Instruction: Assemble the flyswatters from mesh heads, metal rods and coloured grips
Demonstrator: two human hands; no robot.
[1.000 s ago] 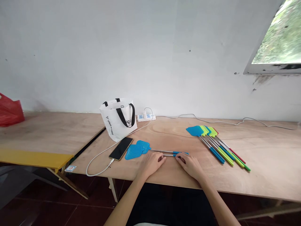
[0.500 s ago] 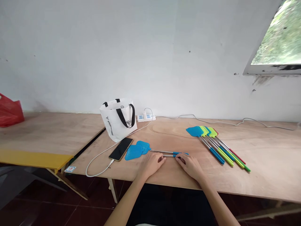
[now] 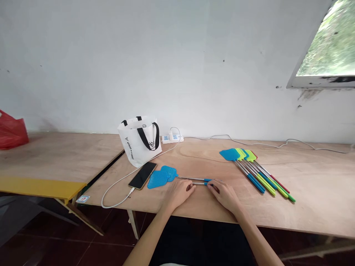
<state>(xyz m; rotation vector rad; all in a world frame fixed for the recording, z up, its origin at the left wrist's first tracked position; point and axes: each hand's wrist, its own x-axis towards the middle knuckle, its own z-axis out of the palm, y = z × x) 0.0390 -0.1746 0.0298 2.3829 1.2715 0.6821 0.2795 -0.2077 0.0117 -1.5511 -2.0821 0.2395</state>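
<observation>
Two blue fly swatters lie on the wooden table before me, their heads overlapping on the left and their handles pointing right. My left hand (image 3: 181, 191) is closed on the metal shaft of the near fly swatter (image 3: 158, 179), beside its head. At the other end, my right hand (image 3: 224, 193) has its fingers curled over the blue handle of that swatter. The far fly swatter (image 3: 169, 171) runs just behind, and the right fingers cover its handle end. Whether they grip it too I cannot tell.
A fan of several blue, yellow-green, green and red fly swatters (image 3: 252, 171) lies to the right. On the left are a phone (image 3: 142, 176) on a white cable (image 3: 115, 181) and a white bag (image 3: 138, 144). A power strip (image 3: 172, 138) sits by the wall.
My right fingers have shifted slightly over the far swatter's handle end, which showed beyond them before. My left hand and both swatters look unmoved.
</observation>
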